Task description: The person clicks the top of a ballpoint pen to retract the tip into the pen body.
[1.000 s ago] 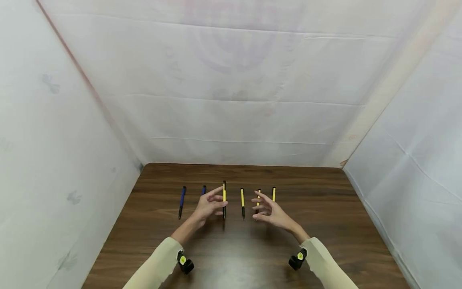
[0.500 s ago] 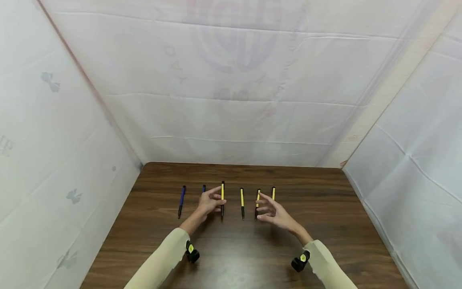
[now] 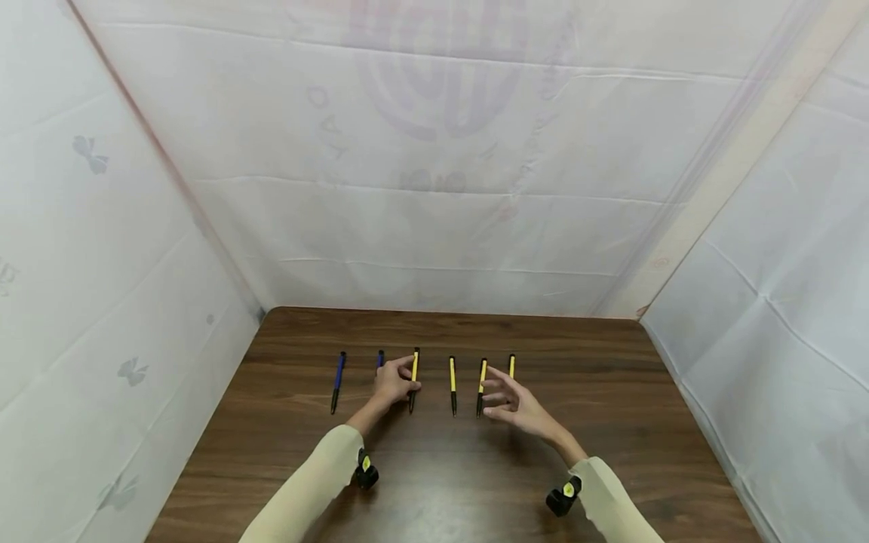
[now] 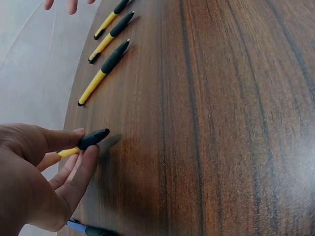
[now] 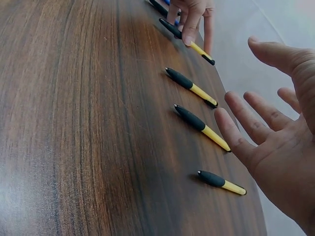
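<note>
Since 1.0 s ago: left hand (image 3: 394, 382) has lowered the third pen (image 3: 413, 375) from a raised position toward the tabletop (image 3: 611, 422); right hand (image 3: 511, 401) little changed.

Head view: 6 pens in a row on the dark wood tabletop, 2 blue pens at left (image 3: 336, 381), 4 yellow-and-black. Left hand pinches the third pen between thumb and fingers. Right hand, fingers spread and relaxed, holds nothing, hovers near the fifth pen (image 3: 481, 377).

Left wrist view: left hand (image 4: 39, 172) grips the yellow pen (image 4: 83, 143) near its black tip, just above the wood; whether it touches, cannot tell. 3 yellow pens lie beyond.

Right wrist view: right hand (image 5: 275, 142) open over 3 yellow pens; nearest pen (image 5: 221, 182) lies just below the fingers.
</note>
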